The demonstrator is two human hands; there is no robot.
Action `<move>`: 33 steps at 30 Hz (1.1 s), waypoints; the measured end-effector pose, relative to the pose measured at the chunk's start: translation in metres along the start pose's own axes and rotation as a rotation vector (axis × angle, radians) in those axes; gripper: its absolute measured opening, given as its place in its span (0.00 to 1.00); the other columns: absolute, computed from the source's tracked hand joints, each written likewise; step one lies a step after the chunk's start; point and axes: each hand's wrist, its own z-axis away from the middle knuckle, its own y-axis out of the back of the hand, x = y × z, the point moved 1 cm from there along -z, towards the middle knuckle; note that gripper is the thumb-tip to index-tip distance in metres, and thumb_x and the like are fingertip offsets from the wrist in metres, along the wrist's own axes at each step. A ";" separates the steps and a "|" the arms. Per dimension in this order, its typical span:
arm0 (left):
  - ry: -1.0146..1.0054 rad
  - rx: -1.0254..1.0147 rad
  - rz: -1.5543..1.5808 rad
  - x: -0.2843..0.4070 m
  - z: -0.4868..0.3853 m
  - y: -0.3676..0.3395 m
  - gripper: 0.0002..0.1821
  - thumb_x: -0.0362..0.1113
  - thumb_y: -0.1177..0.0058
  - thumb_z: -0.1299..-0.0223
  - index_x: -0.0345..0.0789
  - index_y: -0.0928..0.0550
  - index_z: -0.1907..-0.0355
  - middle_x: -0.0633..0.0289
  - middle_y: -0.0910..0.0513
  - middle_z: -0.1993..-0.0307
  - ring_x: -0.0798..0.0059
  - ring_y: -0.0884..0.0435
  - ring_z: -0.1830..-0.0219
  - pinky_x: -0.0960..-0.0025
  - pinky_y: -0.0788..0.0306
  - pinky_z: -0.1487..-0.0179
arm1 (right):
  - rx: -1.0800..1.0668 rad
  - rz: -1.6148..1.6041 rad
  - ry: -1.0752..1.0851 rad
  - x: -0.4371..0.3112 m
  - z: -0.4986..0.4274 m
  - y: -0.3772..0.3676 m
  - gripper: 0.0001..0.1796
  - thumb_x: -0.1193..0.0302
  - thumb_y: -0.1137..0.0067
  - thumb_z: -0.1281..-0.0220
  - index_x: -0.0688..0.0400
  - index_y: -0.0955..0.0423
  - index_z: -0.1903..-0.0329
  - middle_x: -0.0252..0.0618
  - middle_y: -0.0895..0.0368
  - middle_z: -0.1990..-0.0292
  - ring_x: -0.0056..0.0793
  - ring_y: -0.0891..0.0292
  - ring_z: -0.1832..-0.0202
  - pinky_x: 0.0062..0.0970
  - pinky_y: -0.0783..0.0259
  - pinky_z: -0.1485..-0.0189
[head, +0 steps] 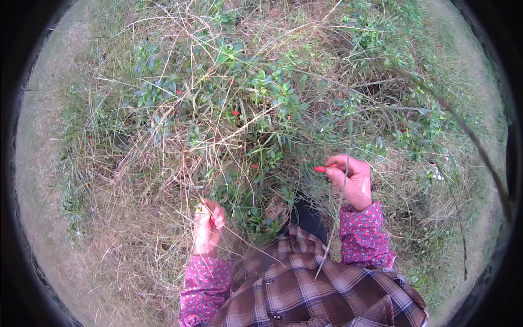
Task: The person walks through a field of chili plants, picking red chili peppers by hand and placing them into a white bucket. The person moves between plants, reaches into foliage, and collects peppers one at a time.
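Between the thumb and fingers of my right hand [354, 180] is a red chili pepper [320, 169], its tip pointing left. My left hand [208, 227] is curled lower down, and a bit of red, seemingly another chili [213, 220], shows among its fingers; the rest of what it holds is hidden. Ahead of both hands, low chili plants [282, 92] with green leaves grow through dry grass. One red chili [235, 113] hangs above the middle, and a second red chili [255, 166] sits lower, between the two hands.
Dry grass stalks [241, 131] tangle over the plants, some crossing in front of my hands. At the right, a dark curved stem [470, 131] arches close to the camera. More red fruit [402, 131] dots the foliage. A brown plaid shirt [302, 286] covers my body below.
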 end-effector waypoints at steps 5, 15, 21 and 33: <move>0.184 0.031 -0.614 -0.016 -0.004 -0.055 0.15 0.44 0.39 0.49 0.35 0.25 0.70 0.73 0.28 0.80 0.87 0.34 0.82 0.82 0.42 0.79 | -0.587 0.186 0.441 0.006 0.001 -0.095 0.07 0.77 0.52 0.44 0.65 0.26 0.64 0.47 0.26 0.71 0.41 0.28 0.67 0.32 0.33 0.64; 0.081 -0.014 -0.124 -0.019 0.019 -0.021 0.14 0.43 0.56 0.37 0.33 0.28 0.68 0.68 0.38 0.84 0.79 0.39 0.82 0.78 0.47 0.80 | 0.023 -0.052 0.057 0.160 -0.206 -0.147 0.09 0.74 0.57 0.37 0.63 0.27 0.64 0.35 0.24 0.80 0.14 0.35 0.85 0.16 0.39 0.85; 0.081 0.096 0.044 -0.028 0.052 0.002 0.12 0.41 0.47 0.44 0.33 0.28 0.70 0.67 0.36 0.83 0.78 0.38 0.82 0.77 0.46 0.82 | -0.002 0.023 -0.239 0.218 -0.288 -0.180 0.17 0.61 0.52 0.38 0.60 0.26 0.76 0.35 0.25 0.85 0.20 0.35 0.89 0.24 0.40 0.87; 0.109 0.205 0.018 -0.021 0.056 0.002 0.18 0.49 0.56 0.38 0.36 0.30 0.74 0.68 0.38 0.82 0.80 0.40 0.80 0.79 0.45 0.80 | -0.443 -0.569 -0.122 0.092 -0.151 -0.115 0.05 0.74 0.52 0.38 0.62 0.31 0.62 0.34 0.26 0.78 0.19 0.31 0.79 0.19 0.34 0.78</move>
